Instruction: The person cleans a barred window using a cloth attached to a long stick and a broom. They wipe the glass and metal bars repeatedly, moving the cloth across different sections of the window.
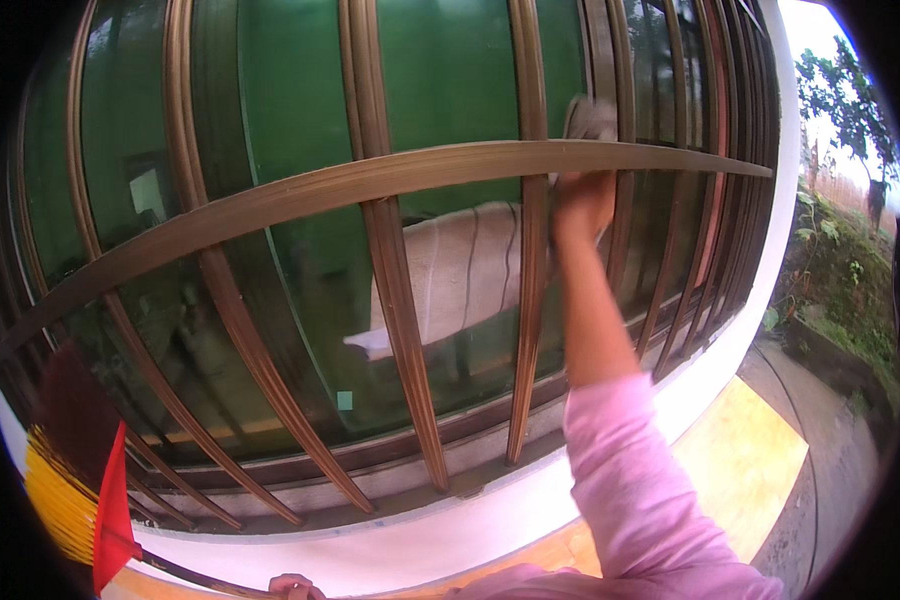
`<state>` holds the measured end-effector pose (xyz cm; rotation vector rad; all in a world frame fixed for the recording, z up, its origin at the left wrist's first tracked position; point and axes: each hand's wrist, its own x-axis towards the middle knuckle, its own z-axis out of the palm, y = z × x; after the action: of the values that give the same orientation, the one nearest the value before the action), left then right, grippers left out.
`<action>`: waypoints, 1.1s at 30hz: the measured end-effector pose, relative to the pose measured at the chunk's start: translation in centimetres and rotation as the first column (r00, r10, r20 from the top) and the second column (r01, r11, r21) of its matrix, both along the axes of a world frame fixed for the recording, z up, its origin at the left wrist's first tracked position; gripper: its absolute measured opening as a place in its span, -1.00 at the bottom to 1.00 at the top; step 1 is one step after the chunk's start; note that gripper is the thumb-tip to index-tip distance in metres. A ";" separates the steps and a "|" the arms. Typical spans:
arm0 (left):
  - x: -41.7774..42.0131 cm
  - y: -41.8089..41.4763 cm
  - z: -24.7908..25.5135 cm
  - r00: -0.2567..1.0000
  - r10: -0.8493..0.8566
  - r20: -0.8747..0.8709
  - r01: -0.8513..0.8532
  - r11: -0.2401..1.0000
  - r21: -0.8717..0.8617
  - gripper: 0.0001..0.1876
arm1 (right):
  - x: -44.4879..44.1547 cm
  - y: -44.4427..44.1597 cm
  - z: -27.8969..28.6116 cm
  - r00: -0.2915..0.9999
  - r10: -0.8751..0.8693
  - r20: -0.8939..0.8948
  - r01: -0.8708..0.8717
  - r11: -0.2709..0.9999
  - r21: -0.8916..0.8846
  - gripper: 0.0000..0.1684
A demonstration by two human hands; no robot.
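Observation:
My right hand (583, 201) reaches between the brown bars of a window grille (390, 176), pressing a cloth against the window frame. The beige cloth (461, 259) has dark and white stripes; its loose end trails left behind the bars, over the green-tinted glass (450, 82). A blurred part of it shows above the horizontal bar. At the bottom edge my left hand (297, 586) is closed around the dark handle (195, 574) of a broom. The broom's red head (114, 510) and yellow bristles (58, 495) point up at the lower left, near the grille.
Vertical bars stand close together across the window. A white sill wall (375, 551) runs below, above a yellow-orange surface (735, 469). At right lie a concrete path (780, 390) with a dark line along it and a mossy bank (847, 292) with plants.

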<state>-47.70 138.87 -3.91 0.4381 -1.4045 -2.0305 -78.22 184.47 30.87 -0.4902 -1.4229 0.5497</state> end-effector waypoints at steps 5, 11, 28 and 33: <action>0.1 -1.8 -0.3 0.999 -0.017 -0.043 0.018 1.000 0.013 -0.88 | 1.8 -3.8 -21.5 0.969 -0.012 0.246 0.041 0.993 -0.113 -0.36; -0.5 -1.5 2.1 0.997 -0.038 -0.069 0.037 0.999 -0.018 -0.86 | 3.2 -4.7 -25.7 0.666 0.734 -0.130 -0.732 0.610 -0.304 -0.35; 3.1 0.7 -0.7 0.979 0.204 -0.017 -0.205 0.970 -0.129 -0.94 | 3.1 -14.3 8.5 0.757 0.619 0.209 -0.173 -0.120 0.978 -0.64; 2.1 2.0 -1.2 0.987 0.152 -0.057 -0.158 0.981 -0.117 -0.91 | 4.3 -12.8 5.5 0.661 0.551 0.509 -0.502 -0.179 0.846 -0.67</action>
<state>-45.63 140.91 -5.14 0.4294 -1.4101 -1.8096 -73.88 171.70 36.39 1.3976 -1.5616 0.0838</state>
